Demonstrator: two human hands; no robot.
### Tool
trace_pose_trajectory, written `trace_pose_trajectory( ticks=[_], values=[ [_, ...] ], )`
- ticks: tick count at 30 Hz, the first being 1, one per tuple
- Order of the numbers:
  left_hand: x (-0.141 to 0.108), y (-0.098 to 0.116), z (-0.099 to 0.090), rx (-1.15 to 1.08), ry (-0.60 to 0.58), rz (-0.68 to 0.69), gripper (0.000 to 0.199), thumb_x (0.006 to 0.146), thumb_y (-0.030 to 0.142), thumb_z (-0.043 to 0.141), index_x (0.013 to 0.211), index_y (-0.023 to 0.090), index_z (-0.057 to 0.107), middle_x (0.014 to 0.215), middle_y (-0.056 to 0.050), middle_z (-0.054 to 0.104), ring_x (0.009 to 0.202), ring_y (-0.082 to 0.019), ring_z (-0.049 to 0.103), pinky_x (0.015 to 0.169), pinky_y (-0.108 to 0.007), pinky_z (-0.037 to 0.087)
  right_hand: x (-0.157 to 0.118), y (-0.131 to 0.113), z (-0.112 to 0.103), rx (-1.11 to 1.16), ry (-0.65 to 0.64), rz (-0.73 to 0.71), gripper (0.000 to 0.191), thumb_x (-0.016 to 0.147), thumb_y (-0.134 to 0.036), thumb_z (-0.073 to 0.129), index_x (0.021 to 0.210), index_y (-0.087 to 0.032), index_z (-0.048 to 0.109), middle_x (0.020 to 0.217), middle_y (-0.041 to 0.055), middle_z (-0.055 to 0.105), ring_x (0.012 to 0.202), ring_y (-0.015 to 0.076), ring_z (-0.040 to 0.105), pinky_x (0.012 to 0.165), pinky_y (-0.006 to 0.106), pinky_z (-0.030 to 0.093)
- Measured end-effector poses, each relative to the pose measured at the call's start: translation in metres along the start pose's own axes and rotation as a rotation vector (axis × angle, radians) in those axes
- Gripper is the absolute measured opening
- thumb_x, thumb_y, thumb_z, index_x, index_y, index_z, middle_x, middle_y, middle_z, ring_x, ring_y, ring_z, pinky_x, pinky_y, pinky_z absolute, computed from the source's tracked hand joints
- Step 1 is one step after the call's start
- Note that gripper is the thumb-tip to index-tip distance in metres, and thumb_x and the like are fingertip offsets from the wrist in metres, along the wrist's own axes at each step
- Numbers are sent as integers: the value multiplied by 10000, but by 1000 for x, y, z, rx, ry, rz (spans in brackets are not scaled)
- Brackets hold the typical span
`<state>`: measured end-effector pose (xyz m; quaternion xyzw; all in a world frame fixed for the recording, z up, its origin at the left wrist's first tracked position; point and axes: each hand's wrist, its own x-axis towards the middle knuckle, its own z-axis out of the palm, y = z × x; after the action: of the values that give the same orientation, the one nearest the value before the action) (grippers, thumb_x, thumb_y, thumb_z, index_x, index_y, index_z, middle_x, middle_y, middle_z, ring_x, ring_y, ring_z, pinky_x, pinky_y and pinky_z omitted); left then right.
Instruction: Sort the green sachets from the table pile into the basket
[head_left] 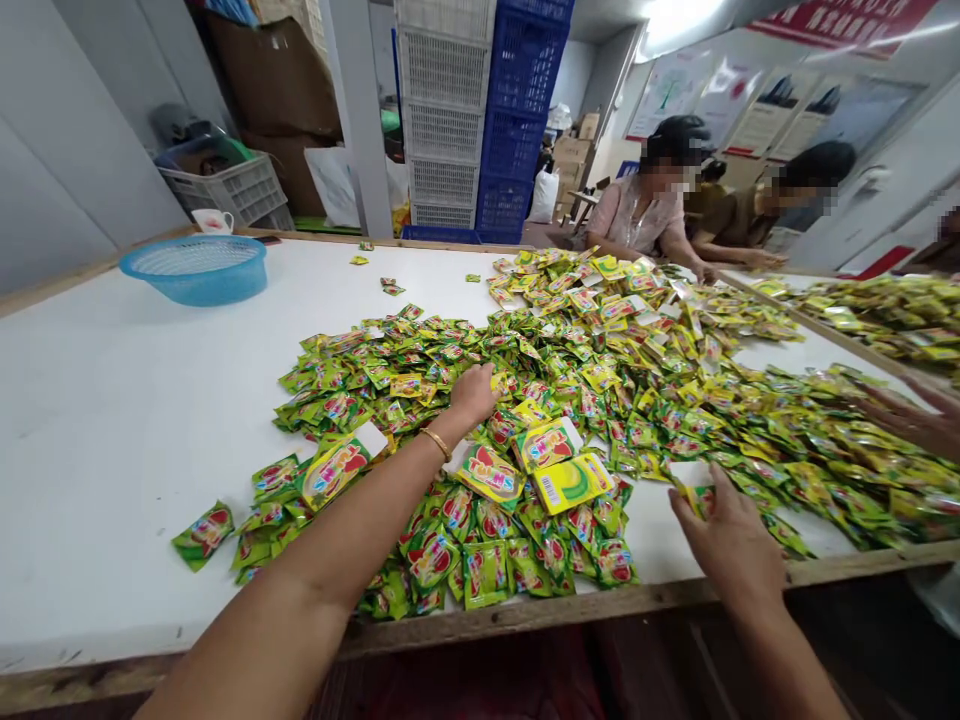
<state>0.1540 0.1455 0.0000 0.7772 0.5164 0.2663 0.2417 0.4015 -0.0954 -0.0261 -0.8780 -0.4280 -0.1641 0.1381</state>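
One head-worn camera is looking forward and down from above the near edge of the surface (pixel 112 430), close over packets (pixel 486 575), facing crates (pixel 444 72) beyond.

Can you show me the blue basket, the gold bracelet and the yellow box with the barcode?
Blue basket (pixel 225 286): head view, on its outer side.
Gold bracelet (pixel 438 440): head view, on its band.
Yellow box with the barcode (pixel 574 483): head view, on its upper face.

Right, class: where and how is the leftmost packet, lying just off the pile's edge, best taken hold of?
Probably pinch the packet by its green left end, coming from the left: bare white tabletop lies there, while other packets sit close on its right. That end looks flatter than the middle.
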Motion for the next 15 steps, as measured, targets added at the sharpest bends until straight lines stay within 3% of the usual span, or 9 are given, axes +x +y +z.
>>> trace_pose_trajectory(
  ticks=[3,5,8,10,12,15],
  values=[
    [-11,-13,-19,-96,25,-84,126,772,214,577,853,121,603,818,-67,609,817,-200,589,777,-324,471,3,24,12,-47,-18,-66,739,868,-575,286,1343,-30,440,1143,227,578,954,368,568,727,469,468],
    [-25,-23,-34,-179,20,-132,159,804,287,520,742,141,529,708,-14,551,673,-141,558,657,-268,471,-2,14,11,-31,98,-142,705,885,-558,280,1298,-25,487,1151,230,578,973,375,561,760,485,463],
    [-44,-35,-45,-300,-42,-162,260,768,325,542,612,171,402,590,43,428,533,-84,455,532,-205,404,-22,-43,-2,225,278,-393,528,911,-468,397,1275,-102,504,1141,172,600,1010,295,568,844,430,467],
    [-50,-39,-42,-295,-46,-150,314,736,324,574,574,182,344,554,63,350,501,-67,376,498,-191,340,-40,-97,-7,452,249,-617,416,918,-350,458,1286,-158,475,1167,122,599,1065,221,553,910,367,454],
    [-49,-38,-36,-227,-19,-133,301,758,324,550,581,182,353,554,64,333,503,-68,345,496,-195,307,-55,-148,-3,476,168,-786,412,904,-331,496,1277,-158,482,1223,121,570,1102,226,524,924,378,441],
    [-47,-32,-29,-108,-41,-118,287,754,312,577,568,176,406,527,59,343,516,-91,374,516,-214,319,-70,-197,16,321,71,-811,468,841,-306,579,1248,-86,510,1221,191,553,1089,299,503,878,445,442]
  ],
)
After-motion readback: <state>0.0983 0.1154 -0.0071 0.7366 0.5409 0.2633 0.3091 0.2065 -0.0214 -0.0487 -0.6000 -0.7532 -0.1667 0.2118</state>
